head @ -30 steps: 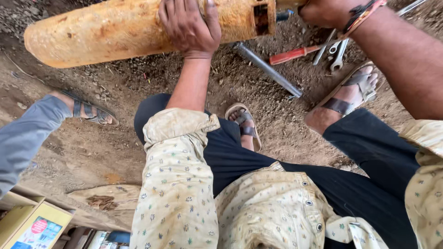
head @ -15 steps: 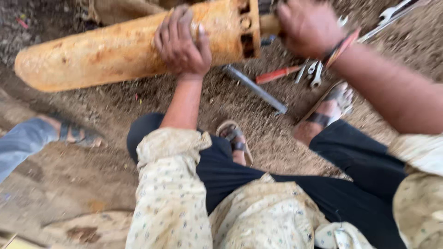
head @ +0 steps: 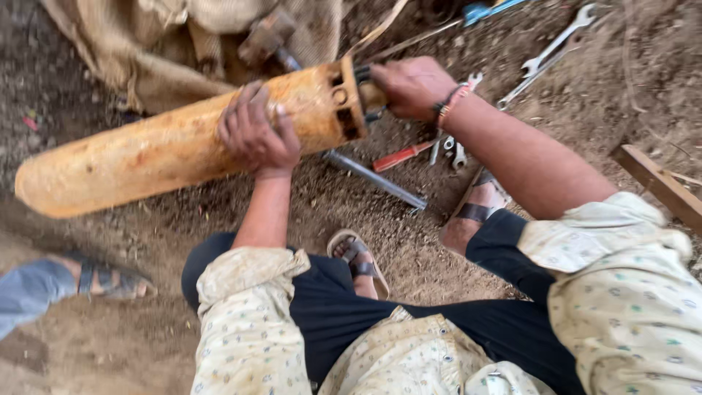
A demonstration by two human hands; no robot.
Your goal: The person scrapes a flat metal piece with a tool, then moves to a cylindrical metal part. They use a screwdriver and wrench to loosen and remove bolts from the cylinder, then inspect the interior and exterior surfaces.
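Since the earlier frame, both hands and the cylinder sit lower in the view, and more ground above them shows now, with a sack cloth (head: pixel 183 44) and more tools. The left hand (head: pixel 256 135) lies on top of the long rusty orange cylinder (head: pixel 161 150), fingers spread and curled over its curve, pressing it down. The right hand (head: pixel 413 84) is closed around a dark fitting at the flanged end of the cylinder; what exactly it grips is hidden under the fingers. A beaded bracelet (head: pixel 450 106) is on the right wrist. The cylinder lies tilted across the dirt ground (head: pixel 570 132), its rounded end at the left and lower, its flanged end at the right and higher. Just below the flanged end, a grey metal rod (head: pixel 376 179) lies on the dirt, beside a red-handled screwdriver (head: pixel 402 156) and a few small wrenches (head: pixel 453 150). One longer wrench (head: pixel 552 51) lies well apart, at the upper right. The person's own feet in sandals (head: pixel 358 260) are near the rod. At the left edge, another person's sandalled foot (head: pixel 110 278) stands on the ground.
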